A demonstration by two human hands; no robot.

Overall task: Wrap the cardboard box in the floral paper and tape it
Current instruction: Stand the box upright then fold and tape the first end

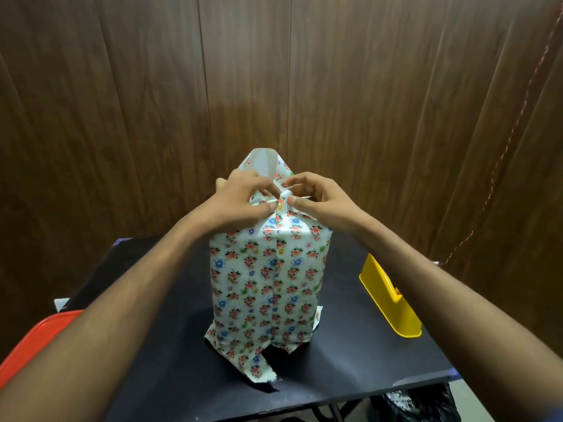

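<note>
The box stands upright on the black table (170, 324), fully covered by the floral paper (268, 284); no cardboard shows. A seam runs down the paper's near face. At the top, a white-backed flap (263, 164) sticks up at the far side. My left hand (243, 197) and my right hand (316, 197) meet at the top near edge, fingertips pinching folded paper there. Loose paper ends splay out under the box at the near bottom (253, 365). A yellow tape dispenser (388, 296) lies to the right on the table.
A red tray or chair edge (36, 336) shows at the lower left. A dark wooden wall (152, 86) rises right behind the table. A thin braided cord (518, 117) hangs on the right. A dark bag (420, 403) lies below the table's near right corner.
</note>
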